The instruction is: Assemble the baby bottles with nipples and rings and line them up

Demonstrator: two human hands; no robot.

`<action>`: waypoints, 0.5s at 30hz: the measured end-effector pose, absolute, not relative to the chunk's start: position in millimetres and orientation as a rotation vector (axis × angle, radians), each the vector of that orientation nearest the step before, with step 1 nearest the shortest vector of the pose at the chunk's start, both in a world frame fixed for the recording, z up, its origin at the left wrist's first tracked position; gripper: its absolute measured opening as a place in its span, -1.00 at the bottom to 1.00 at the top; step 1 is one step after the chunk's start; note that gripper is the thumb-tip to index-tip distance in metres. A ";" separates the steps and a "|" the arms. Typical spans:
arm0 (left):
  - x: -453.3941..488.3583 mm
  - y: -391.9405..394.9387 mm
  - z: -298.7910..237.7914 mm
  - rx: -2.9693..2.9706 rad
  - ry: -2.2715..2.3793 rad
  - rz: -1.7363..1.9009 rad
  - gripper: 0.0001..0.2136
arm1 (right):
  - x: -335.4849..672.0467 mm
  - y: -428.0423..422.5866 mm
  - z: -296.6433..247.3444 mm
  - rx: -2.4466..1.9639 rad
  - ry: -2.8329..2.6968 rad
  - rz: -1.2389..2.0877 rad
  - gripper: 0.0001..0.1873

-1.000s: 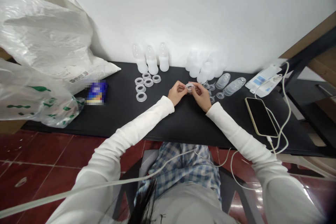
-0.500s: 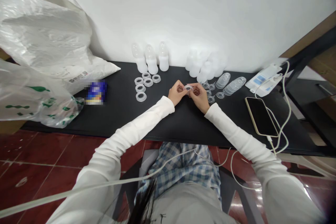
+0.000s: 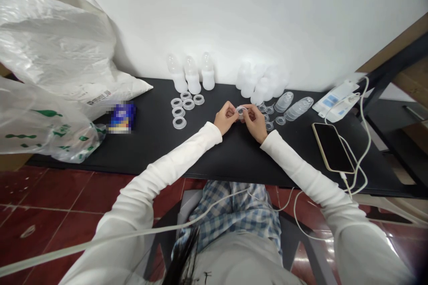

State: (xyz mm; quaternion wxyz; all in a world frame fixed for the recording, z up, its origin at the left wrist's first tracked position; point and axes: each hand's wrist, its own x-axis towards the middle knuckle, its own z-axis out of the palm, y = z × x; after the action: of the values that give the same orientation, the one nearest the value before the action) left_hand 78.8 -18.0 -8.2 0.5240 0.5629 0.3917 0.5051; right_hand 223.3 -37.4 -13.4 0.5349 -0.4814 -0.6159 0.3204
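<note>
The left hand and the right hand are both closed on a small clear plastic ring, pinching it with the fingertips. The ring is held just above the black desk, between the two hands, near the middle of the picture.

Left of the hands lie six clear plastic rings, flat on the desk in a small group. Behind them stand three frosted plastic bottles, upright in a row. To the upper right of the hands is a tight cluster of more frosted bottles. Just beside the right hand are small clear silicone teats, and behind these lie two stacks of clear domed pieces. At right, a black smartphone rests on the desk with a white cable. At upper left, there are big white plastic bags.
</note>
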 end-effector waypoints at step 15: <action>77.1 -13.1 -12.6 1.330 0.933 1.286 -0.68 | 225.0 -39.2 -15.6 -0.983 -1.393 0.975 -0.38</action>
State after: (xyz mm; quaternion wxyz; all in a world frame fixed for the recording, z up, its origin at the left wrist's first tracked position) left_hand 77.1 -13.1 -12.6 0.5096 0.5524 0.3875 0.5339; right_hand 225.0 -39.2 -15.6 0.5554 -0.4164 -0.5897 0.4127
